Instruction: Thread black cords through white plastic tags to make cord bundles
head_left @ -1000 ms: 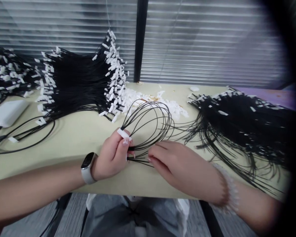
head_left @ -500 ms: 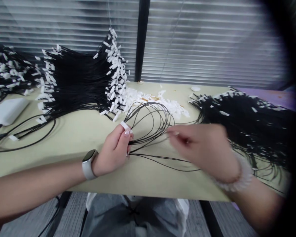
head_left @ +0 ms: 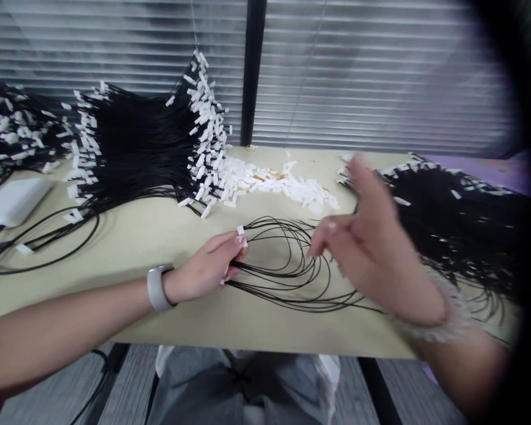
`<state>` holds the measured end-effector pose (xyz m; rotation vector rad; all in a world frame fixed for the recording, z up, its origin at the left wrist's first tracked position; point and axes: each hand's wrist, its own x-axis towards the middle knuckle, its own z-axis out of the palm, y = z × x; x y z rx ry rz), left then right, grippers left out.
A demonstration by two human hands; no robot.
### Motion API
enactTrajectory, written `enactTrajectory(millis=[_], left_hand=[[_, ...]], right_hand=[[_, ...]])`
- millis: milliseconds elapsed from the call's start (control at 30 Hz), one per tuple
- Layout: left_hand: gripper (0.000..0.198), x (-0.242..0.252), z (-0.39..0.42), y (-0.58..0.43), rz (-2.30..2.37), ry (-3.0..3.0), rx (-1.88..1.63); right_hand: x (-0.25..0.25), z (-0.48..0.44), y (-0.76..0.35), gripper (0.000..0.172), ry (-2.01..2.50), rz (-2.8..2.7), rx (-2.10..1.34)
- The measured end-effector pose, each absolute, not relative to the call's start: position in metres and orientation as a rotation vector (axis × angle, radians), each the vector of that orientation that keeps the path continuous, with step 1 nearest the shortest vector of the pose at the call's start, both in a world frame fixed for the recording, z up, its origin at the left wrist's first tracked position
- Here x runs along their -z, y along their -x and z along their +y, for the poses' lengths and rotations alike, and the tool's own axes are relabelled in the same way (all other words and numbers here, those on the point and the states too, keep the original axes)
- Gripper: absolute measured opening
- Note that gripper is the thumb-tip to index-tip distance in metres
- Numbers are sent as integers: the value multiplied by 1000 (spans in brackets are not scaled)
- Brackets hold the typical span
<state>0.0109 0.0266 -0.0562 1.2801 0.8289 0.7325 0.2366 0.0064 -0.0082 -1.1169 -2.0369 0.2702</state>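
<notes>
My left hand is closed around a looped bundle of thin black cables, just over the table. A white connector pokes out above its thumb. The loops spread to the right from my fingers, and the parts inside the grip are hidden. At the right end of the loops, my right hand is slightly blurred. One of its digits points upward while other fingers are bent near the cables; the hand is spread and nothing shows in its grasp.
Behind stands a large stack of black cables with white ends. Loose white pieces are heaped beside it. More black cables lie on the right and far left. A white power bank with a cord sits at left.
My right hand has come off the cables and opened, one digit rising. The loops have sunk lower and flattened, and my left hand has tilted slightly, still holding them.
</notes>
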Motion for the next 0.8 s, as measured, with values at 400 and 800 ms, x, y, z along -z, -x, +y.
enactTrajectory(millis=[400,800], left_hand=[[33,53,25,-11,849,-1294,-677],[33,51,22,-10,879,-1377,-548]], right_hand=[[27,1,-213,26,956,-2311,-277],[37,-4,-202,22,1002,-2129,-95]])
